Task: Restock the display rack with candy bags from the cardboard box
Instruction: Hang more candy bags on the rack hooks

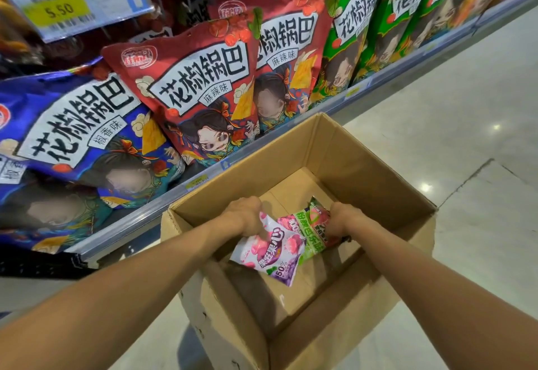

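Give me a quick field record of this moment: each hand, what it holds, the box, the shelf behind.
left hand: grips white-and-purple candy bag, inside the box
right hand: grips green candy bag, partly under the first bag
cardboard box: open-topped, on the floor, bottom bare where visible
shelf behind: blue snack bag, red snack bags, green snack bags
price tag: reads 5.50

Inside the cardboard box [364,171], both hands, left [247,218] and right [342,222], grip candy bags [273,256].
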`<action>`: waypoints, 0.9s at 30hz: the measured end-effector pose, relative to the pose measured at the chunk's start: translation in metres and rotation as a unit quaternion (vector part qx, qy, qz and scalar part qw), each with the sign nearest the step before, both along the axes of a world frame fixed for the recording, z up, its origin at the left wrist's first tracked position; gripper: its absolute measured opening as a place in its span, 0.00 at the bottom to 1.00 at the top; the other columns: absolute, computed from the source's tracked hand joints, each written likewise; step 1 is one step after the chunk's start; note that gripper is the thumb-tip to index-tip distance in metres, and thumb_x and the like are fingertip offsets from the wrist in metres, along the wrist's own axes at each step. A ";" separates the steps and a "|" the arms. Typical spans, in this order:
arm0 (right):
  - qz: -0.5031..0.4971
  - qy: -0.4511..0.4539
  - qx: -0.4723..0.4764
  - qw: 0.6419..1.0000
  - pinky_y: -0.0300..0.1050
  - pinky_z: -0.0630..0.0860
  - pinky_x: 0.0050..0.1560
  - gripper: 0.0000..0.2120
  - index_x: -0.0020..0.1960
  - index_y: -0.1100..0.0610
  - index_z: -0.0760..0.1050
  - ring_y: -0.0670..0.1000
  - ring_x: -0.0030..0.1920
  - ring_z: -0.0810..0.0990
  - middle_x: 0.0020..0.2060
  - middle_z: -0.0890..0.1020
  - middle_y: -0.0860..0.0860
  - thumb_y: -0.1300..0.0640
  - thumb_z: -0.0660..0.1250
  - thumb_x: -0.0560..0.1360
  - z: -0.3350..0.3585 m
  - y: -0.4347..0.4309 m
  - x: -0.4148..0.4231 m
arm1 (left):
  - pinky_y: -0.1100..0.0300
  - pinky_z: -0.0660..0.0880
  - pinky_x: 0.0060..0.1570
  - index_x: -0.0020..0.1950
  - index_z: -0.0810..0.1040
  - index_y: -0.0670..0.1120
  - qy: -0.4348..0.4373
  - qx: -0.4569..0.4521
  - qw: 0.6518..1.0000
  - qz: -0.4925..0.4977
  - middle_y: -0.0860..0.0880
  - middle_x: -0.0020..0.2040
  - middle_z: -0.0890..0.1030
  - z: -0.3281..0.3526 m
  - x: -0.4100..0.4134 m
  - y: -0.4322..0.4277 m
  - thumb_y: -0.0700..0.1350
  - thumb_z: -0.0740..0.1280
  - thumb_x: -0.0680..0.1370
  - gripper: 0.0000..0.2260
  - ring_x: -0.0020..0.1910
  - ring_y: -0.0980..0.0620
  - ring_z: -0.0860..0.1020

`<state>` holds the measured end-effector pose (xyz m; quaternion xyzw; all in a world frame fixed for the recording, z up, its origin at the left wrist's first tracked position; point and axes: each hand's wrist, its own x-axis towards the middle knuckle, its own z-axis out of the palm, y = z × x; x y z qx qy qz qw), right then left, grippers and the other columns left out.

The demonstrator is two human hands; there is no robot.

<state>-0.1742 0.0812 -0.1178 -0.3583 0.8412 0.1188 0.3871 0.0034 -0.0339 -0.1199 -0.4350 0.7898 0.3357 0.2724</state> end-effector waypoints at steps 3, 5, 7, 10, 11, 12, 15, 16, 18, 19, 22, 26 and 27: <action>-0.023 -0.009 -0.003 1.000 0.49 0.79 0.57 0.19 0.65 0.61 0.70 0.59 0.60 0.80 0.59 0.78 0.58 0.57 0.66 0.77 -0.003 0.001 -0.003 | 0.50 0.79 0.58 0.51 0.78 0.45 0.063 0.083 0.989 0.107 0.46 0.54 0.84 -0.001 -0.002 0.001 0.47 0.79 0.69 0.15 0.53 0.47 0.82; -0.066 -0.034 -0.023 0.997 0.51 0.80 0.52 0.16 0.62 0.62 0.71 0.60 0.57 0.82 0.54 0.80 0.58 0.56 0.66 0.78 -0.003 0.000 -0.005 | 0.49 0.80 0.55 0.54 0.80 0.41 0.102 0.123 0.969 0.187 0.44 0.53 0.85 -0.002 -0.003 0.002 0.44 0.79 0.70 0.16 0.51 0.46 0.84; -0.143 -0.087 -0.067 0.984 0.55 0.83 0.47 0.11 0.58 0.62 0.71 0.62 0.51 0.84 0.52 0.81 0.60 0.57 0.66 0.78 -0.003 -0.001 -0.007 | 0.51 0.81 0.51 0.55 0.81 0.40 0.122 0.143 0.958 0.218 0.43 0.52 0.85 -0.001 -0.004 0.004 0.43 0.77 0.72 0.14 0.50 0.46 0.84; -0.230 -0.143 -0.151 0.951 0.53 0.84 0.36 0.07 0.55 0.62 0.71 0.61 0.44 0.84 0.48 0.82 0.61 0.60 0.64 0.79 0.000 0.000 -0.008 | 0.60 0.76 0.33 0.56 0.81 0.40 0.114 0.183 0.949 0.231 0.43 0.50 0.85 0.005 -0.003 0.006 0.41 0.77 0.71 0.16 0.46 0.47 0.83; -0.247 -0.152 -0.176 0.941 0.52 0.84 0.35 0.07 0.55 0.62 0.71 0.60 0.42 0.84 0.47 0.82 0.60 0.60 0.63 0.79 0.001 0.000 -0.008 | 0.61 0.74 0.30 0.57 0.81 0.39 0.106 0.196 0.948 0.229 0.43 0.49 0.85 0.008 -0.002 0.007 0.40 0.78 0.69 0.18 0.46 0.46 0.83; -0.262 -0.157 -0.200 0.931 0.52 0.84 0.36 0.07 0.55 0.62 0.72 0.59 0.43 0.84 0.47 0.82 0.60 0.60 0.63 0.80 0.002 0.001 -0.008 | 0.62 0.74 0.31 0.58 0.80 0.39 0.101 0.207 0.946 0.227 0.43 0.49 0.85 0.009 -0.001 0.008 0.40 0.80 0.67 0.21 0.47 0.46 0.83; -0.299 -0.159 -0.260 0.904 0.56 0.84 0.43 0.09 0.53 0.63 0.75 0.59 0.47 0.85 0.46 0.84 0.59 0.57 0.66 0.79 0.005 0.004 -0.006 | 0.57 0.77 0.42 0.59 0.80 0.37 0.113 0.209 0.939 0.251 0.42 0.52 0.85 0.009 0.001 0.007 0.37 0.81 0.64 0.24 0.54 0.43 0.82; -0.308 -0.161 -0.268 0.898 0.56 0.84 0.44 0.10 0.53 0.64 0.77 0.58 0.47 0.85 0.46 0.84 0.58 0.56 0.67 0.79 0.006 0.005 -0.007 | 0.56 0.78 0.45 0.58 0.81 0.38 0.130 0.204 0.931 0.273 0.42 0.52 0.85 0.007 0.001 0.006 0.35 0.80 0.65 0.22 0.54 0.44 0.82; -0.328 -0.173 -0.274 0.888 0.55 0.84 0.46 0.08 0.51 0.64 0.78 0.56 0.48 0.84 0.46 0.85 0.58 0.58 0.67 0.79 0.007 0.007 -0.008 | 0.55 0.79 0.48 0.57 0.82 0.38 0.161 0.199 0.913 0.317 0.42 0.53 0.85 0.005 0.000 0.005 0.34 0.78 0.67 0.19 0.52 0.46 0.83; -0.334 -0.179 -0.277 0.883 0.55 0.84 0.46 0.06 0.49 0.62 0.78 0.55 0.48 0.84 0.45 0.84 0.58 0.58 0.68 0.78 0.008 0.008 -0.008 | 0.55 0.79 0.48 0.57 0.82 0.39 0.169 0.200 0.907 0.329 0.42 0.54 0.85 0.005 -0.001 0.005 0.34 0.78 0.69 0.17 0.50 0.46 0.83; -0.344 -0.188 -0.295 0.872 0.55 0.84 0.46 0.06 0.44 0.58 0.78 0.56 0.48 0.84 0.46 0.85 0.60 0.58 0.68 0.78 0.009 0.008 -0.009 | 0.51 0.81 0.50 0.58 0.81 0.39 0.191 0.226 0.890 0.346 0.40 0.55 0.84 0.007 -0.003 0.006 0.36 0.75 0.72 0.15 0.50 0.45 0.84; -0.360 -0.212 -0.334 0.845 0.50 0.79 0.43 0.05 0.47 0.59 0.81 0.56 0.44 0.83 0.44 0.85 0.59 0.62 0.66 0.78 0.017 0.006 -0.013 | 0.49 0.83 0.42 0.57 0.79 0.43 0.245 0.247 0.870 0.349 0.42 0.50 0.86 0.026 0.000 0.016 0.42 0.72 0.76 0.11 0.42 0.47 0.85; -0.364 -0.225 -0.351 0.833 0.47 0.76 0.40 0.04 0.48 0.60 0.82 0.56 0.41 0.82 0.41 0.84 0.59 0.63 0.67 0.77 0.022 0.005 -0.013 | 0.49 0.83 0.40 0.57 0.79 0.44 0.263 0.254 0.861 0.353 0.42 0.50 0.86 0.033 0.002 0.020 0.44 0.72 0.77 0.10 0.41 0.47 0.85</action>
